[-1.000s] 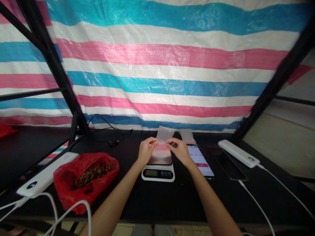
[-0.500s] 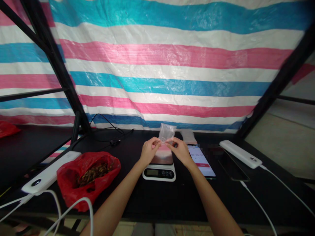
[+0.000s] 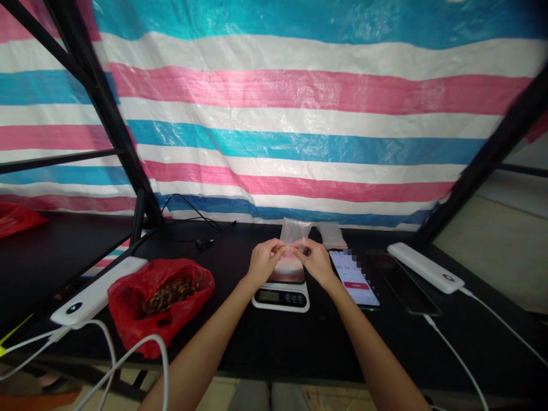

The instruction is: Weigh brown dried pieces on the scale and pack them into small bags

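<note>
A small clear plastic bag stands upright between my two hands. My left hand pinches its near edge from the left, thumb against fingers. From the other side my right hand pinches the same edge, with the fingertips of both hands close together. Below them sits a white digital scale with a shiny metal plate and a dark display; I cannot read the display. On the left, a red plastic bag lies open with many small brown pieces inside.
A stack of clear bags lies behind a lit phone. A dark phone and a white power bank are at right, cabled. Another white power bank lies left. Black cables trail near the striped sheet.
The view has shifted slightly, so everything sits a little further right. Both hands keep their pinch on the clear bag, their fingertips slightly closer together.
</note>
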`<move>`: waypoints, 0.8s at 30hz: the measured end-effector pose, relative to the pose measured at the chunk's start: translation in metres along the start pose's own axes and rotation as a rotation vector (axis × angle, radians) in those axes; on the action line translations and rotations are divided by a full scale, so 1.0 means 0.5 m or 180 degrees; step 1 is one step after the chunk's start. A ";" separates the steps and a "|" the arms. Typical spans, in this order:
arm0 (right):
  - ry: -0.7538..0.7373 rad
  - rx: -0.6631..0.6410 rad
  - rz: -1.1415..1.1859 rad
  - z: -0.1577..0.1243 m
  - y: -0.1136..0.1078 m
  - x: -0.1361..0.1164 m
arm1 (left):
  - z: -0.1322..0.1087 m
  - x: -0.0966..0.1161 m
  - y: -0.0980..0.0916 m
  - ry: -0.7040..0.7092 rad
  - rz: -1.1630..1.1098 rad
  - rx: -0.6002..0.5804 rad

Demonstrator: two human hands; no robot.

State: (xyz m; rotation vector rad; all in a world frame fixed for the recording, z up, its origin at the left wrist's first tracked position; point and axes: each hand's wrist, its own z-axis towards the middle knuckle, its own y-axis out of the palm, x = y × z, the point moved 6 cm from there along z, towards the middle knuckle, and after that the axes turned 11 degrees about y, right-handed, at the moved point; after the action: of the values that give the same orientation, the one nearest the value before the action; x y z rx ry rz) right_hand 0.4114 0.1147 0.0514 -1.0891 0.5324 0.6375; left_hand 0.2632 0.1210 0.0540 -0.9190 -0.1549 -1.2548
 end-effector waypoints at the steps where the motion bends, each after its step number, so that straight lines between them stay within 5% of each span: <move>1: -0.0001 0.0022 0.0012 0.000 0.000 0.001 | 0.000 -0.002 0.000 -0.0013 -0.0012 -0.0006; 13: -0.0094 0.0045 -0.0030 -0.006 0.001 -0.014 | -0.002 0.008 -0.001 0.0196 0.0668 -0.0292; 24: 0.0039 0.0162 0.0095 0.002 0.012 0.020 | -0.003 0.003 -0.002 0.0091 0.0278 -0.0147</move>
State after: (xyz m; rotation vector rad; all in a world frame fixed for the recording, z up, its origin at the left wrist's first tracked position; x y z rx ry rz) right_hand 0.4143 0.1197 0.0415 -1.0393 0.5736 0.6404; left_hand 0.2624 0.1191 0.0545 -0.9373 -0.0626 -1.1941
